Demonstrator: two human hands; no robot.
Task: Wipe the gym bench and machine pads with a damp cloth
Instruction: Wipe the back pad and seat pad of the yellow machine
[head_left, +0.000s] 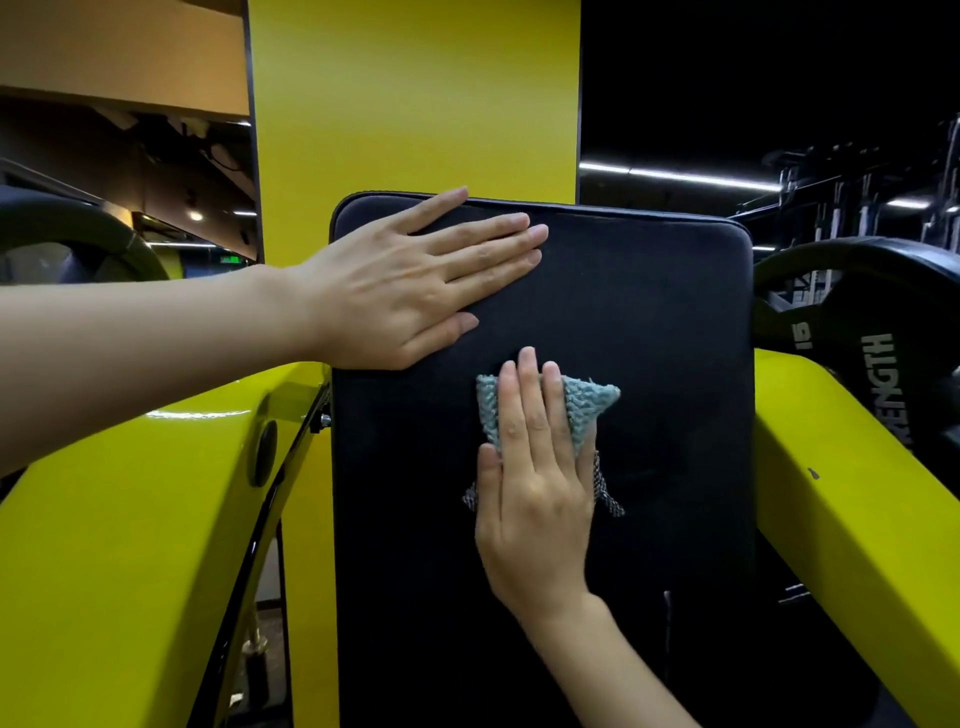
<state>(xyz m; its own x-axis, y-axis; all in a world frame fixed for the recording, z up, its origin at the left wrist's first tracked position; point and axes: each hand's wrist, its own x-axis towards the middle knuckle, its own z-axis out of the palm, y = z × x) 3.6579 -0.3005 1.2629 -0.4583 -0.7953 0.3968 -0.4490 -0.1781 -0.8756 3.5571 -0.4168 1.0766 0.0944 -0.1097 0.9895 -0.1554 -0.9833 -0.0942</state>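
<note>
A tall black machine pad (649, 322) fills the middle of the view, upright between yellow frame arms. My left hand (410, 286) lies flat on its upper left part, fingers spread and pointing right, holding nothing. My right hand (535, 483) presses a blue-grey knitted cloth (587, 402) flat against the middle of the pad, fingers pointing up. Most of the cloth is hidden under the palm; its corners stick out above the fingers and at both sides of the hand.
Yellow machine arms run along the left (130, 545) and right (857, 493) of the pad. A black weight plate (872, 332) hangs at the right. A yellow pillar (415, 104) stands behind the pad. Dark racks (857, 197) fill the far right.
</note>
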